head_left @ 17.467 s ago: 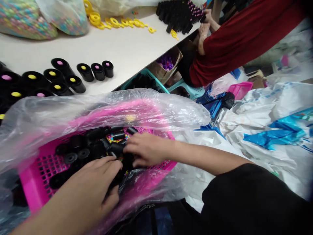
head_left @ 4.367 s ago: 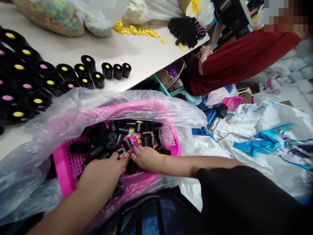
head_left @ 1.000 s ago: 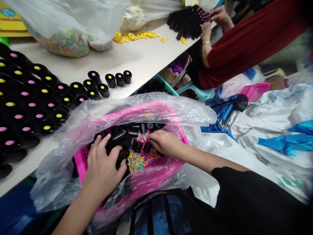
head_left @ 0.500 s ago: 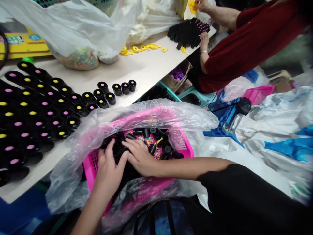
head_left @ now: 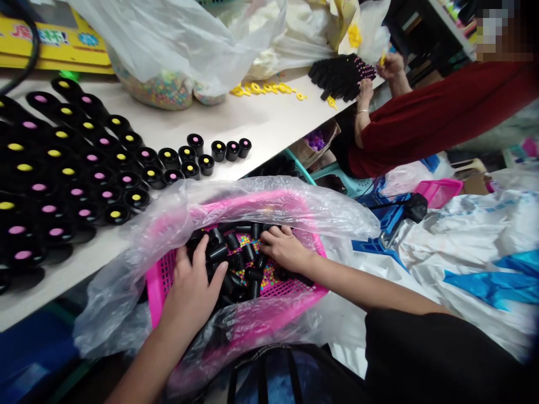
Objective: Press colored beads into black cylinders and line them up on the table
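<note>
A pink plastic basket (head_left: pixel 154 292), lined by a clear plastic bag (head_left: pixel 126 264), stands before me with short black plastic cylinders (head_left: pixel 236 261) and small coloured beads (head_left: pixel 267 275) in it. My left hand (head_left: pixel 191 286) lies over the cylinders on the basket's left side, thumb and fingers apart, not closed round any piece. Toward the right wall, my right hand (head_left: pixel 286 249) reaches in with bent fingers among the black pieces. Its fingertips are partly hidden, and what they hold, if anything, I cannot make out.
Rows of black cylinders with pink or yellow centres (head_left: pixel 76 168) stand on the white table (head_left: pixel 269 126). Behind them are bags of beads (head_left: pixel 155 87) and yellow rings (head_left: pixel 269 88). At right, a co-worker in a red top (head_left: pixel 421 123) handles black pieces (head_left: pixel 341 76). White sacks (head_left: pixel 442 241) lie nearby.
My right hand has moved right, away from my left hand, uncovering black cylinders in the basket's middle. My left hand stays on the left side. The co-worker's far hand has shifted.
</note>
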`<action>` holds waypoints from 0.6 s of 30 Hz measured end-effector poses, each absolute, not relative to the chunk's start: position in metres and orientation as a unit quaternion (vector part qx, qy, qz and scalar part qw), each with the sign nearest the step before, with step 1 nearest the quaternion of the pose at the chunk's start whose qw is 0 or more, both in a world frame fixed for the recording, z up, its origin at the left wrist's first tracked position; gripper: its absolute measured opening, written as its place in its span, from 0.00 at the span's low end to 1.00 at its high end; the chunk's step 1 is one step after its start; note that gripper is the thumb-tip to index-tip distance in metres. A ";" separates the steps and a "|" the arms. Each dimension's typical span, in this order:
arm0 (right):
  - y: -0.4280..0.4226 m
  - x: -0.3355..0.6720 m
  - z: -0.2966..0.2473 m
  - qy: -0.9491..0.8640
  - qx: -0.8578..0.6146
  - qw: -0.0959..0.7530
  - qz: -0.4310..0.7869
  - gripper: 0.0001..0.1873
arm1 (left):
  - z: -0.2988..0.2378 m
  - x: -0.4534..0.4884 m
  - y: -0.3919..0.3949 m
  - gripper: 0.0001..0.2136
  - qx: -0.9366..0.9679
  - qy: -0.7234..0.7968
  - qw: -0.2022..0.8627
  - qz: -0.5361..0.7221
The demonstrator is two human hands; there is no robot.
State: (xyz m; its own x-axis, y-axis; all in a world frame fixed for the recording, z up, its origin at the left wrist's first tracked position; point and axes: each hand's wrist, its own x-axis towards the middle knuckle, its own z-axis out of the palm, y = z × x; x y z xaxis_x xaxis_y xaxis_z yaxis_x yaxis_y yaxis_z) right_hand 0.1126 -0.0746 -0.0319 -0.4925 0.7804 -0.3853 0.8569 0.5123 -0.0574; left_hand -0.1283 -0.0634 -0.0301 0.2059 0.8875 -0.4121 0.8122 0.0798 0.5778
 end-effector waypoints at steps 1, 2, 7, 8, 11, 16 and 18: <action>-0.075 0.113 -0.033 0.869 0.450 0.161 -0.126 0.13 | -0.030 -0.128 -0.063 0.30 0.677 0.628 0.381 0.051; -0.076 0.113 -0.035 0.880 0.426 0.163 -0.131 0.13 | -0.030 -0.127 -0.063 0.30 0.676 0.629 0.380 0.051; -0.078 0.115 -0.040 0.847 0.488 0.171 -0.125 0.13 | -0.029 -0.127 -0.063 0.29 0.676 0.627 0.382 0.054; -0.079 0.116 -0.039 0.832 0.513 0.170 -0.126 0.12 | -0.029 -0.127 -0.063 0.29 0.676 0.627 0.384 0.052; -0.082 0.121 -0.035 0.809 0.546 0.159 -0.147 0.12 | -0.027 -0.129 -0.064 0.29 0.675 0.627 0.388 0.047; -0.089 0.121 -0.032 0.798 0.565 0.149 -0.146 0.16 | -0.025 -0.128 -0.064 0.30 0.672 0.631 0.387 0.041; -0.091 0.119 -0.033 0.794 0.576 0.148 -0.129 0.17 | -0.025 -0.128 -0.064 0.30 0.671 0.631 0.386 0.042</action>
